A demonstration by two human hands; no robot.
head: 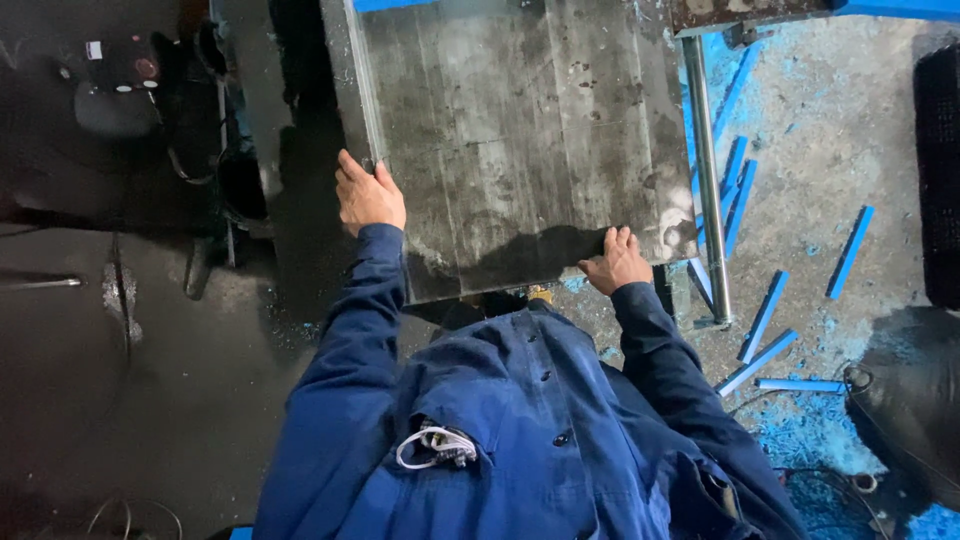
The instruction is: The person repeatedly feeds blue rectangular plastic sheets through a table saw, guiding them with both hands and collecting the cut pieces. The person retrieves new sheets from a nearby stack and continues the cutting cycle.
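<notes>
A large dark steel plate point(520, 130) lies flat in front of me, scuffed and stained. My left hand point(367, 193) grips its left edge near the front corner, fingers curled over the rim. My right hand point(616, 260) rests on the plate's front edge toward the right corner, fingers spread on the top face. Both arms wear blue work-jacket sleeves. A white cord sticks out of my chest pocket point(436, 446).
A round steel bar point(706, 170) runs along the plate's right side. Several blue strips point(850, 250) lie scattered on the blue-dusted concrete floor at right. Dark machinery point(120, 90) stands at the upper left, and a black bag point(910, 400) lies lower right.
</notes>
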